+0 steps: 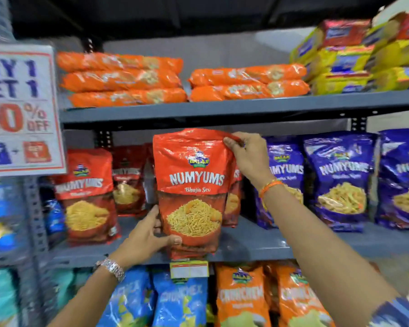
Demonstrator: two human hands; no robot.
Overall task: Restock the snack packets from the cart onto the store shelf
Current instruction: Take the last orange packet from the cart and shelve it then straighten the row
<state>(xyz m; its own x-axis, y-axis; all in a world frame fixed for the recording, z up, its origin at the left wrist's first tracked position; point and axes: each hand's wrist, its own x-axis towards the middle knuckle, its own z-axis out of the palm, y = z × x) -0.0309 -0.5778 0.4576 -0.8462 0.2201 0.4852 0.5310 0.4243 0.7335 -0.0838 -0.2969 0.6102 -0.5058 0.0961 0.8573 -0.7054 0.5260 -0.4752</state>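
A red Numyums Bhujia Sev packet (194, 185) stands upright at the front of the grey middle shelf (257, 249). My left hand (147, 237) grips its lower left corner, thumb across the front. My right hand (248, 154) pinches its top right corner. Behind it stand more red packets (90, 194), one of them partly hidden by the held packet. The cart is out of view.
Blue Numyums packets (340, 178) fill the shelf to the right. Orange packs (123, 79) and yellow packs (340, 69) lie on the shelf above. Blue and orange bags (241, 296) stand below. A discount sign (19, 109) hangs at the left.
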